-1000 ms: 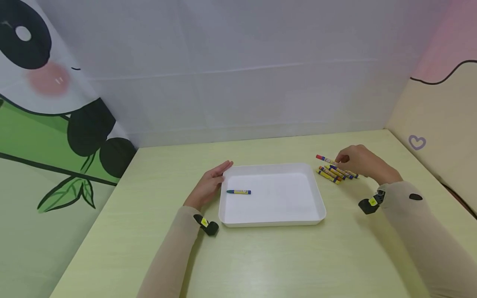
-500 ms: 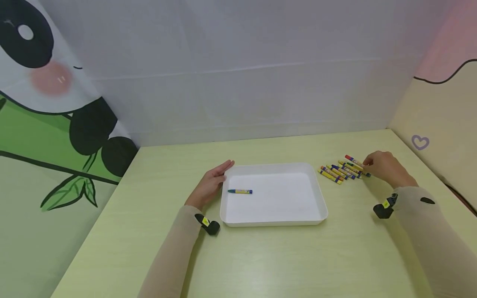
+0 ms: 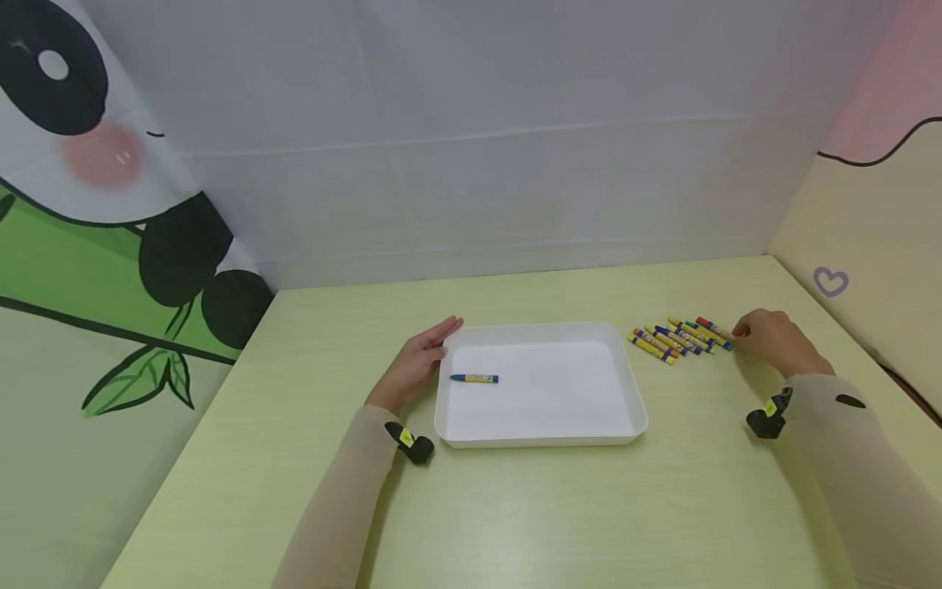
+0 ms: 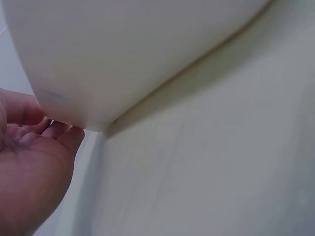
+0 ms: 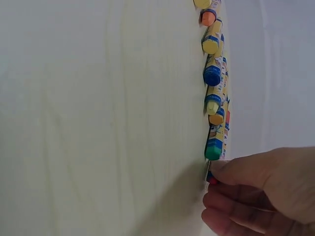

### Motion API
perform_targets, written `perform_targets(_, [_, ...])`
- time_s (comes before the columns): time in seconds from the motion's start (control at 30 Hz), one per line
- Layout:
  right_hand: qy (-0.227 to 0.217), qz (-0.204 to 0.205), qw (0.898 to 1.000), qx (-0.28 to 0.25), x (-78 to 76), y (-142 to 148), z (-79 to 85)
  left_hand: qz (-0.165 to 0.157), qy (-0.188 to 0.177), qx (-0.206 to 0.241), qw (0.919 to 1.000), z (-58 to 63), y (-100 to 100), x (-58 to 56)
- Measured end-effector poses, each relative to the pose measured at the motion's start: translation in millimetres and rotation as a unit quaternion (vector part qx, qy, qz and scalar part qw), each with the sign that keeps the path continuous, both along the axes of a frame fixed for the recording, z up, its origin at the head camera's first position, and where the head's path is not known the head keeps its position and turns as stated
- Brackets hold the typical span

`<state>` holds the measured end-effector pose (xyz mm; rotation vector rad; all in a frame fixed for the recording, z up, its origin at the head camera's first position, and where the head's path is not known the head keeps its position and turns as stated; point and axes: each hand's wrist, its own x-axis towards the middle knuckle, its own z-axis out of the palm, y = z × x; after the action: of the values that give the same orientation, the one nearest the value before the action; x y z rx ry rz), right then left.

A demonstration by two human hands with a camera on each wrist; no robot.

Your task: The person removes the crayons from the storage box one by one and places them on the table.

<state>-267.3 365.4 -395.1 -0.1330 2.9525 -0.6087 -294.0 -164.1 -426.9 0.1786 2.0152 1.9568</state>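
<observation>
At the right of the table lies a row of crayons (image 3: 666, 342) in yellow and blue wrappers, side by side and slanted. My right hand (image 3: 778, 339) is at the row's far right end, pinching the near end of a red crayon (image 3: 714, 328). In the right wrist view its thumb and fingers close on that red end (image 5: 212, 179), beside a green crayon (image 5: 213, 149). My left hand (image 3: 410, 370) holds the left rim of a white tray (image 3: 545, 429) near its far corner. Inside the tray lies one dark green crayon (image 3: 474, 379).
The pale wooden table (image 3: 515, 515) meets a white cloth backdrop (image 3: 471, 204) along its far edge. A printed panel (image 3: 169, 343) stands at the left, and a cream panel (image 3: 876, 245) with a small heart at the right.
My right hand has moved right and toward me with the red crayon, which now lies at the right end of the row. The left hand and tray stay put.
</observation>
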Motion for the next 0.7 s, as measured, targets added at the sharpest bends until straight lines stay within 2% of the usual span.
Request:
perform_targets(0.33, [-0.01, -0.007, 1.0, 0.013, 1.6, -3, 4.0, -0.002, 0.004, -0.005, 1.0, -0.4, 0, -1.0])
perform_targets(0.7, [0.004, 0.008, 1.0, 0.01, -3.3, -27, 21.7, -0.001, 0.003, -0.008, 1.0, -0.8, 0, -0.9])
